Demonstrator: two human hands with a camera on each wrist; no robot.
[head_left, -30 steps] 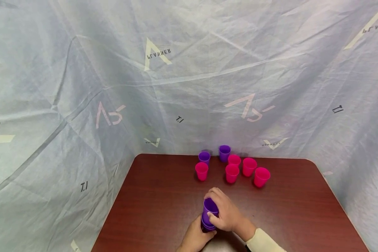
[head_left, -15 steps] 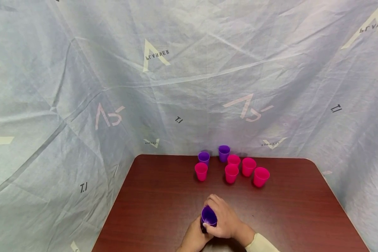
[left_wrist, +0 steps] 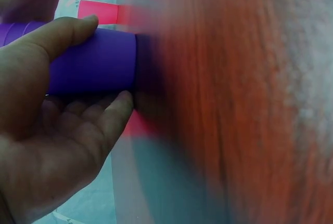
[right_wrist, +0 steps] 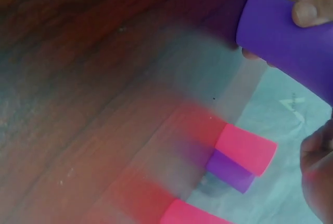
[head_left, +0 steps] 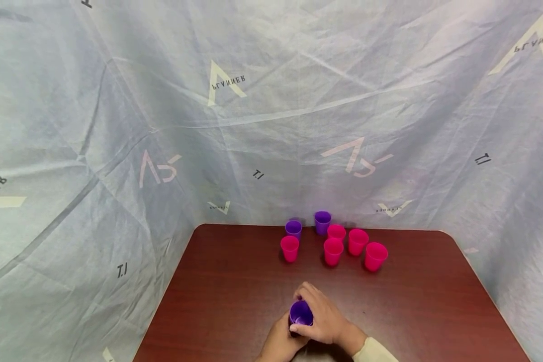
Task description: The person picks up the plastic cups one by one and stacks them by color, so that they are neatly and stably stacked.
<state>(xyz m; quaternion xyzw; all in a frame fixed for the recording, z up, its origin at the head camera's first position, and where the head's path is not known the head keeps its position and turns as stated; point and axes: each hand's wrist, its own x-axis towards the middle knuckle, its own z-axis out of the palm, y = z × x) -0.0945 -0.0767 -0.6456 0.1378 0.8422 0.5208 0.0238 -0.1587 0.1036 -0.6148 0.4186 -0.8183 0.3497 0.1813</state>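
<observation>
A stack of nested purple cups (head_left: 301,312) stands upright near the front of the table, its mouth facing up. My left hand (head_left: 278,339) grips the stack low down; in the left wrist view its thumb lies along one side of the purple cup (left_wrist: 96,63) and the fingers curl round the other. My right hand (head_left: 323,317) holds the top cup at its rim, thumb on the near side and fingers on the far side. The right wrist view shows the stack's smooth base end, with part of my right hand (right_wrist: 318,169) at the edge.
Toward the back of the brown table (head_left: 226,281) stand two purple cups, one at left (head_left: 293,229) and one farther back (head_left: 323,222). Several pink cups stand before and beside them, including a left one (head_left: 290,249) and a right one (head_left: 376,256). A grey printed sheet (head_left: 271,125) hangs behind.
My right hand has moved down, bringing the upper purple cup deeper into the stack in my left hand; the separate rims visible earlier in the head view now show as one.
</observation>
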